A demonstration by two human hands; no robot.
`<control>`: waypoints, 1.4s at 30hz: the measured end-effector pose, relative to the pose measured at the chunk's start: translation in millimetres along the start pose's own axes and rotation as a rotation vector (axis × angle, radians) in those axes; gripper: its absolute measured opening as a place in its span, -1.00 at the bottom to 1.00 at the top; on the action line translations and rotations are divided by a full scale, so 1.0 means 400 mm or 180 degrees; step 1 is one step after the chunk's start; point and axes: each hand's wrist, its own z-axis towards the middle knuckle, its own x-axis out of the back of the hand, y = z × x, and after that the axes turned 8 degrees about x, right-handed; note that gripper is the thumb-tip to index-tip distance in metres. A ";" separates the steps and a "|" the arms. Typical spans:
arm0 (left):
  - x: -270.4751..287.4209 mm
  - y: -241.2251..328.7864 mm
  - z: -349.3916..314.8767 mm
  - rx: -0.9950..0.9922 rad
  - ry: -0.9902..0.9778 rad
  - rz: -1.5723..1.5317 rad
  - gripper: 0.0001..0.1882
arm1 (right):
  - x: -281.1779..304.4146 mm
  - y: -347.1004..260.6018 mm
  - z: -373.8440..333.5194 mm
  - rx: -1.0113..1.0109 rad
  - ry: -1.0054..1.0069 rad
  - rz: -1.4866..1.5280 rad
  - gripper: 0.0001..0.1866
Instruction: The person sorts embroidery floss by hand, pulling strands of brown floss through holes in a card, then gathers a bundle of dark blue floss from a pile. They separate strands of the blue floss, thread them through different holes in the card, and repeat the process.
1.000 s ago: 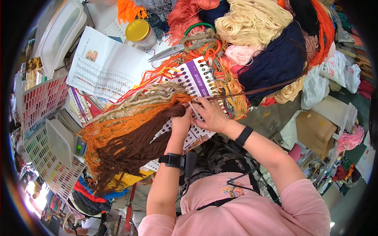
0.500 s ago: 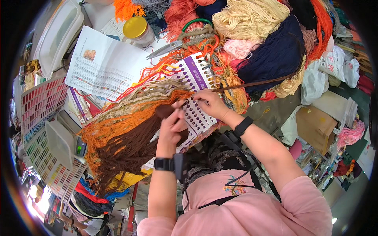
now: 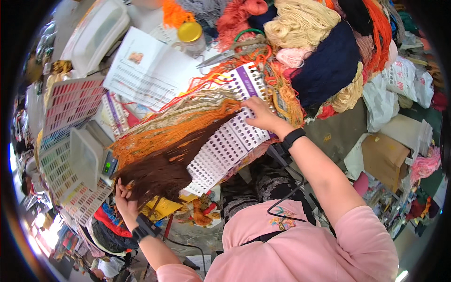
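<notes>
A white punched thread card (image 3: 225, 145) with rows of holes and a purple strip lies slantwise across the work surface. From its holes hang hanks of thread, orange (image 3: 155, 134), beige and dark brown (image 3: 164, 164), fanning out to the left. My right hand (image 3: 261, 115) grips the card's edge close to where the brown thread is attached, its fingertips bent onto the card. Far down to the left, my left hand (image 3: 126, 201) is closed on the loose ends of the brown thread; the yarn partly covers its fingertips.
Scissors (image 3: 221, 58) with green handles and a gold-lidded jar (image 3: 191, 37) lie beyond the card. Printed sheets (image 3: 145, 70) are at the left. Colour-chart racks (image 3: 73, 103) and a clear plastic tray (image 3: 84, 150) stand farther left. Navy (image 3: 326, 66) and cream (image 3: 300, 23) skeins heap up at the far right.
My left hand has moved from the card down-left to the brown thread ends. The brown strand that stretched rightward no longer shows there. My right hand remains at the card; the whole view has shifted.
</notes>
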 end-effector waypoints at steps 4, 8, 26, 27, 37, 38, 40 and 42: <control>-0.084 -0.071 -0.208 0.0163 -0.1195 0.1351 -0.73 | -0.001 -0.038 -0.029 -0.0104 0.0297 -0.0096 -0.56; -0.154 -0.244 -0.342 0.0159 -0.1555 0.1052 -0.75 | -0.032 -0.258 -0.027 -0.0008 0.0481 0.0537 -0.89; -0.043 -0.219 -0.542 0.0079 -0.2669 0.0689 -0.41 | -0.069 -0.882 -0.166 -0.0626 -0.0288 0.3443 -0.92; -0.041 -0.210 -0.547 0.0068 -0.2706 0.0685 -0.41 | -0.060 -0.894 -0.175 -0.0644 -0.0092 0.3507 -0.93; -0.016 -0.190 -0.581 0.0064 -0.2918 0.0471 -0.73 | -0.054 -0.933 -0.224 -0.0137 0.0215 0.4115 -0.94; -0.016 -0.186 -0.588 0.0144 -0.2917 0.0332 -0.76 | -0.049 -0.933 -0.226 -0.0140 0.0068 0.4242 -0.92; -0.013 -0.184 -0.589 0.0228 -0.2934 0.0204 -0.79 | -0.041 -0.936 -0.229 -0.0130 -0.0061 0.4362 -0.91; -0.001 -0.186 -0.573 0.0178 -0.3134 0.0112 -0.80 | -0.036 -0.940 -0.229 -0.0388 -0.0235 0.4583 -0.94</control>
